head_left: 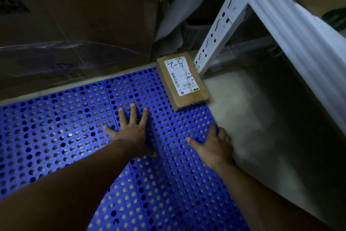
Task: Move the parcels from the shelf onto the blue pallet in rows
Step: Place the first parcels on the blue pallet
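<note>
A blue perforated pallet (61,127) covers the floor on the left and in the middle. One flat brown cardboard parcel (182,80) with a white shipping label lies at the pallet's far right corner. My left hand (131,129) is spread flat over the pallet, fingers apart, a short way in front of and to the left of the parcel. My right hand (213,144) is at the pallet's right edge, fingers apart, holding nothing. Neither hand touches the parcel.
A white metal shelf upright (221,24) and a ribbed shelf beam (299,43) stand at the right, just behind the parcel. Large cardboard sheets (74,24) lean behind the pallet. Bare concrete floor (262,127) lies right of the pallet.
</note>
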